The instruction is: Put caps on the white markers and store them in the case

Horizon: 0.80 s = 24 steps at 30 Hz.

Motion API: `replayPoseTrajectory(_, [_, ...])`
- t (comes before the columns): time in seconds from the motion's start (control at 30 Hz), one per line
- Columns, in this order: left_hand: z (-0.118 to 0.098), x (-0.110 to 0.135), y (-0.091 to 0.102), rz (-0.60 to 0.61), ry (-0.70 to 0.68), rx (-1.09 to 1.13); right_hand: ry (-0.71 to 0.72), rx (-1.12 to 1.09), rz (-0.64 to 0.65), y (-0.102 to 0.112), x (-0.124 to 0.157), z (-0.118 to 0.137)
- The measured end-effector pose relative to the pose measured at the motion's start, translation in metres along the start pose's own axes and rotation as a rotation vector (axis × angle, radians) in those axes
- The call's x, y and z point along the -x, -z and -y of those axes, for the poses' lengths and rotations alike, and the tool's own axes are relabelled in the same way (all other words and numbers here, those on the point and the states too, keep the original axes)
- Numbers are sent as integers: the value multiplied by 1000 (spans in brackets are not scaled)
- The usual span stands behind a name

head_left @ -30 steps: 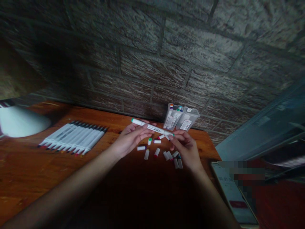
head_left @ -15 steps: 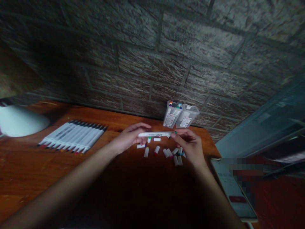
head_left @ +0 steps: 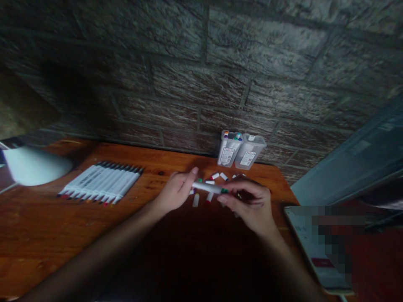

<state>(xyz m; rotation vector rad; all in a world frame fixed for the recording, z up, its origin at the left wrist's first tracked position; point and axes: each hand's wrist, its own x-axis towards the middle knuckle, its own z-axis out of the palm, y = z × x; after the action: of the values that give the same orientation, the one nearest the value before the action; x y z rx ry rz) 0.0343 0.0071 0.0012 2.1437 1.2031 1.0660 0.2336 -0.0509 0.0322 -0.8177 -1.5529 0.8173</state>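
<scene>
Both hands meet over the middle of a wooden table (head_left: 56, 235). My left hand (head_left: 176, 192) is closed round one end of a white marker (head_left: 208, 187), index finger stretched along it. My right hand (head_left: 248, 201) pinches the marker's other end, where a green tip shows. Under and behind the hands lie several loose white marker caps (head_left: 195, 200) with coloured ends; some are hidden by my right hand.
A row of several white markers (head_left: 100, 183) lies at the left. Two clear marker boxes (head_left: 241, 150) stand against the brick wall. A white lamp shade (head_left: 34, 165) is at far left. A phone (head_left: 317, 251) lies at the right table edge.
The marker has come down from a raised slant to just above the caps. Both hands moved lower and closer together, and my right hand now covers more of the caps.
</scene>
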Motion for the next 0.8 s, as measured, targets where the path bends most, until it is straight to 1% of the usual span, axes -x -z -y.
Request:
replayPoseTrajectory(0.03, [-1, 0, 0, 3, -23, -19, -20, 0, -27, 1, -2, -2])
replayPoseTrajectory(0.1, [-2, 2, -1, 40, -86, -69, -87, -40, -125, 2, -6, -7])
replayPoseTrajectory(0.17, [-3, 4, -3, 94, -149, -120, -193, -146, -246, 0, -10, -13])
replayPoseTrajectory(0.23, [-5, 7, -6, 127, -187, -153, -283, -270, -341, -3, -12, -19])
replayPoseTrajectory(0.27, [-6, 9, -7, 139, -197, -154, -306, -314, -371, -5, -12, -21])
replayPoseTrajectory(0.33, [-10, 12, -10, 179, -224, -130, -304, -339, -422, -8, -12, -24])
replayPoseTrajectory(0.4, [-15, 15, -12, 237, -271, -107, -288, -297, -448, -8, -12, -25])
replayPoseTrajectory(0.47, [-20, 17, -13, 251, -302, -110, -294, -269, -439, -4, -13, -24])
replayPoseTrajectory(0.57, [-22, 16, -11, 165, -260, -109, -304, -323, -408, 8, -19, -22])
replayPoseTrajectory(0.63, [-19, 13, -8, 111, -216, -78, -290, -354, -416, 18, -23, -21])
replayPoseTrajectory(0.8, [-13, 7, -5, 88, -160, -16, -324, -396, -443, 30, -28, -27])
